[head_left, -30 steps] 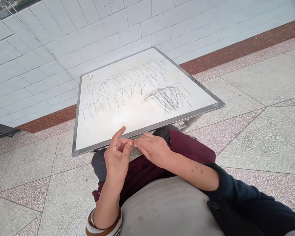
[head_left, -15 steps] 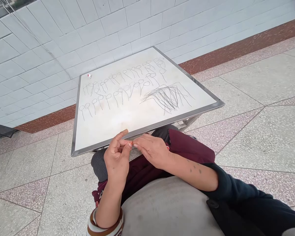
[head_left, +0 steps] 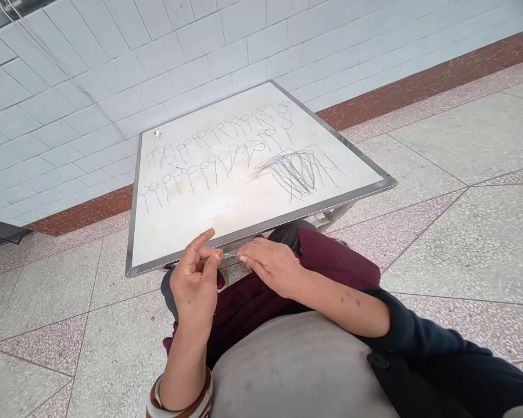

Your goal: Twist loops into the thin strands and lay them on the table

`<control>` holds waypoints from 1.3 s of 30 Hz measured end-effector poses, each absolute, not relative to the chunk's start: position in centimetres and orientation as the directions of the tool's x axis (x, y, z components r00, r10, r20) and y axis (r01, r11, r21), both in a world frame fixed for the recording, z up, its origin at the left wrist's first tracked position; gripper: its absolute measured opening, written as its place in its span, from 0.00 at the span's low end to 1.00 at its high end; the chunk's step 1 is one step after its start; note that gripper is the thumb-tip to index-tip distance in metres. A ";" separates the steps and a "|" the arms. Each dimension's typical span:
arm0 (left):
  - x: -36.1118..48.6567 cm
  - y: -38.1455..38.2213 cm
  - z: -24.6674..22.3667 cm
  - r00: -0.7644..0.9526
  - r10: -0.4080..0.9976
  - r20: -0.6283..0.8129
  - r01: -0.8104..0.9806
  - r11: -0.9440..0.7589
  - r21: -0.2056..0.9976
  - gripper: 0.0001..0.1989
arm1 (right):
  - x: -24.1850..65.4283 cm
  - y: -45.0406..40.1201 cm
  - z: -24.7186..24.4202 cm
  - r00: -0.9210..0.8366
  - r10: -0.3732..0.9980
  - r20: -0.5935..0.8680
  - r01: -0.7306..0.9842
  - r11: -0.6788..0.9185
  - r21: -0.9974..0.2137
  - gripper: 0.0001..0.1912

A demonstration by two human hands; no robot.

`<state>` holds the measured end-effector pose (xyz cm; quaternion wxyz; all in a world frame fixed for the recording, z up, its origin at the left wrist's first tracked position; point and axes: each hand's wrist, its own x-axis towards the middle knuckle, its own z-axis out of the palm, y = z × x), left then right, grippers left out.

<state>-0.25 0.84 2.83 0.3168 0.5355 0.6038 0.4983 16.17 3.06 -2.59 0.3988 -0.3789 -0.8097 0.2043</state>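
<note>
Between my two hands, just off the near edge of the white table (head_left: 192,223), a thin wire-like strand (head_left: 230,255) is stretched. My left hand (head_left: 195,284) pinches one end between thumb and a finger, its index finger pointing up and away. The thumb and fingers of my right hand (head_left: 273,267) close on the other end, mostly hidden from view. Several dark thin strands with a loop at one end (head_left: 204,166) lie in two rows on the tabletop. To their right, loose straight and bent strands (head_left: 294,172) lie in a tangled pile.
A small red and white item (head_left: 157,134) sits at the table's far left corner. The metal-rimmed table stands against a white tiled wall (head_left: 209,58). Below the hands are my knees in maroon cloth (head_left: 340,255). Speckled stone floor (head_left: 462,244) surrounds the table.
My left hand has moved left, away from the right hand, so a length of strand now shows between them. My right hand has barely moved. The strands on the table lie as before.
</note>
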 end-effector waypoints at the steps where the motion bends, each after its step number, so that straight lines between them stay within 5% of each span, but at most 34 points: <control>1: -0.5 0.8 2.9 -0.256 0.952 0.168 0.337 -0.075 0.939 0.18 | 16.4 3.0 -2.7 -0.393 0.784 0.480 0.452 0.619 -0.642 0.14; 8: -1.8 0.7 3.2 -0.268 0.946 0.180 0.466 -0.036 0.884 0.18 | 17.9 2.6 -3.9 -0.383 0.837 0.391 0.446 0.538 -0.715 0.12; 14: -2.1 0.6 5.0 -0.081 0.944 0.319 0.764 -0.146 0.628 0.25 | 18.2 2.7 -3.9 -0.360 0.877 0.319 0.416 0.457 -0.786 0.12; 21: -1.7 0.2 5.2 -0.203 0.959 0.196 0.605 -0.035 0.796 0.22 | 18.0 2.6 -3.5 -0.374 0.845 0.383 0.413 0.521 -0.747 0.12; 29: -0.2 0.2 4.4 -0.201 0.970 0.137 0.531 -0.010 0.848 0.22 | 17.9 2.5 -3.3 -0.373 0.827 0.421 0.414 0.554 -0.722 0.13; 39: -2.7 0.5 4.7 0.018 0.978 0.210 0.743 -0.154 0.651 0.23 | 17.9 2.5 -3.4 -0.346 0.850 0.397 0.421 0.518 -0.744 0.11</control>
